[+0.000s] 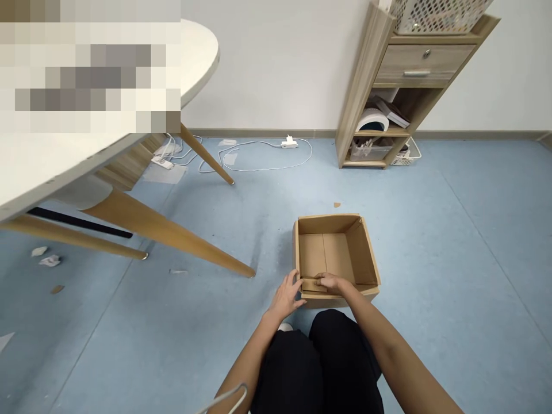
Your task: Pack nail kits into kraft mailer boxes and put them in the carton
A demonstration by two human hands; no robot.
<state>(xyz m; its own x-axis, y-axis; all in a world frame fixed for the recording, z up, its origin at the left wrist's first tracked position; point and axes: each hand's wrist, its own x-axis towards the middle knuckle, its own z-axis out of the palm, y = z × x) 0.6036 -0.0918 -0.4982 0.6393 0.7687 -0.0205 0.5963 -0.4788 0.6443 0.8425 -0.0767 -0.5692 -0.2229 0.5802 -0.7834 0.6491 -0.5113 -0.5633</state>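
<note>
Black pants point(321, 362) cover the person's legs right under the camera, and two bare arms reach out over them. Just past the knees, a brown cardboard box point(337, 259) sits on the blue floor point(452, 276), open at the top, right in front of both hands. The left hand point(284, 297) is spread a little, and its fingers point(296, 282) hold the near left corner of the box. The right hand point(330, 282) is curled and narrow. It lies on a short cardboard flap point(313, 285) folded in at the near side of the box and holds it. Far to the left of the left hand stands a white table point(64, 167) on long wood legs point(172, 238). Well past the right hand, by the wall, stands a wood shelf point(357, 86) with a drawer and a basket point(435, 14) on top. Far ahead of both hands, a white cord point(259, 170) with a plug lies on the floor. Small bits of paper point(49, 260) lie under the table, far left of the left hand.
</note>
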